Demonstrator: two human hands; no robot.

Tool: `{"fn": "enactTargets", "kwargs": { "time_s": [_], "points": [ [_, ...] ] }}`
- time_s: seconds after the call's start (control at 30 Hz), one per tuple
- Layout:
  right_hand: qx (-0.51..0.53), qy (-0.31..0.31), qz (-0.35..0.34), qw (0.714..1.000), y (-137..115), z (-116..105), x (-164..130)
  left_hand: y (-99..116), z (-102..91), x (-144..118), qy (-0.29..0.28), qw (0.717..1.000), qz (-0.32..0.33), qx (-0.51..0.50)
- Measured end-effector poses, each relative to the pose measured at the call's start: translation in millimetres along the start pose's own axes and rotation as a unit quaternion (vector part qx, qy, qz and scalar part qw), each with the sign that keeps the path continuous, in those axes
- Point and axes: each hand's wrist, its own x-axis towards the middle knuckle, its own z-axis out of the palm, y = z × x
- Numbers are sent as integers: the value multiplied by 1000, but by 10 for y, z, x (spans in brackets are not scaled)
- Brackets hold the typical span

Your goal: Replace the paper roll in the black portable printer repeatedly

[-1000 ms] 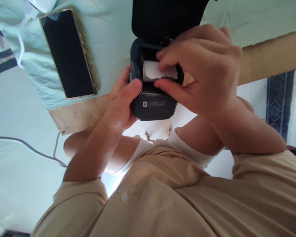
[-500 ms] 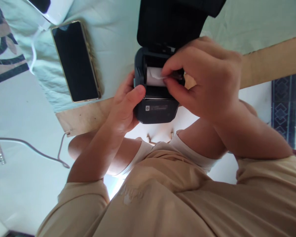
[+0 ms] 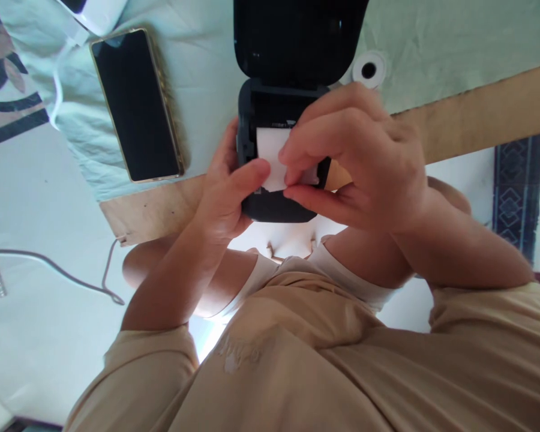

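Matt black plastic printer (image 3: 276, 207), white paper (image 3: 270, 159)

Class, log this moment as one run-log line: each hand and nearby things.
left hand: grips printer | right hand: pinches paper | lid: open | phone: beside | roll: beyond

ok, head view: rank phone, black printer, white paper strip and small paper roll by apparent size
1. Black printer, lid open.
2. Phone.
3. White paper strip, partly hidden by fingers.
4. Small paper roll.
The last two look close; ranking unsure.
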Motion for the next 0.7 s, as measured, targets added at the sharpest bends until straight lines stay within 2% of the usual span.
{"fn": "enactTargets", "kwargs": {
  "time_s": [0.07,0.17,0.27,0.4,0.53,0.7],
  "points": [
    [15,-1,-14,1000,8,-9,1,30,1,-23,-12,1000,-13,9],
    [29,35,-6,999,-6,-28,9,35,-22,-29,-5,1000,-10,21],
    [-21,86,11,996,-10,-17,9,-8,-70,15,-13,1000,12,21],
    [-82,70,34,994,1,35,-17,-32,-79,64,-62,998,32,-1],
    [-103,31,48,993,-17,49,-28,4,-22,38,-44,999,7,4],
    [-77,90,46,992,-29,52,-25,15,-37,21,-27,999,4,33]
  ]
}}
